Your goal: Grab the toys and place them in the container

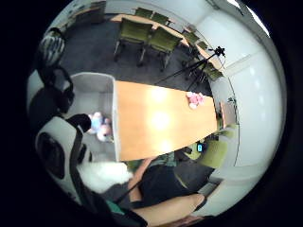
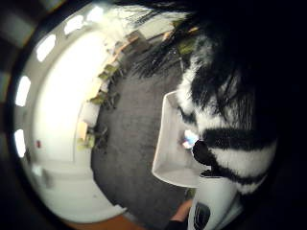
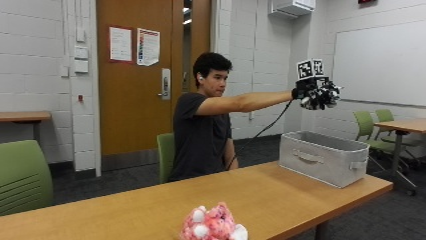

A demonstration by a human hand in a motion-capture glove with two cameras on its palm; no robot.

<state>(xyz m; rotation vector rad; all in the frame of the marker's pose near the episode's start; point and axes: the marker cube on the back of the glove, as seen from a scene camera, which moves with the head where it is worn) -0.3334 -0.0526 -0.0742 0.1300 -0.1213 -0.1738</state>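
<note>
My gloved right hand (image 3: 307,93) is stretched out high above the grey fabric container (image 3: 323,157) at the table's end. It grips a black-and-white striped plush toy (image 3: 322,96), whose fur fills the thumb side palm view (image 2: 225,120) and shows at the edge of the little finger side view (image 1: 102,175). Inside the container (image 1: 97,90) lies a pale pink and blue toy (image 1: 100,126). A pink and white plush toy (image 3: 214,223) sits on the wooden table (image 3: 266,200) at its other end, far from the hand (image 1: 195,99).
Green chairs (image 3: 23,175) and other tables (image 3: 399,125) stand around the room. A tripod (image 1: 199,64) stands on the carpet past the table. The person sits behind the table on a green chair (image 3: 165,155).
</note>
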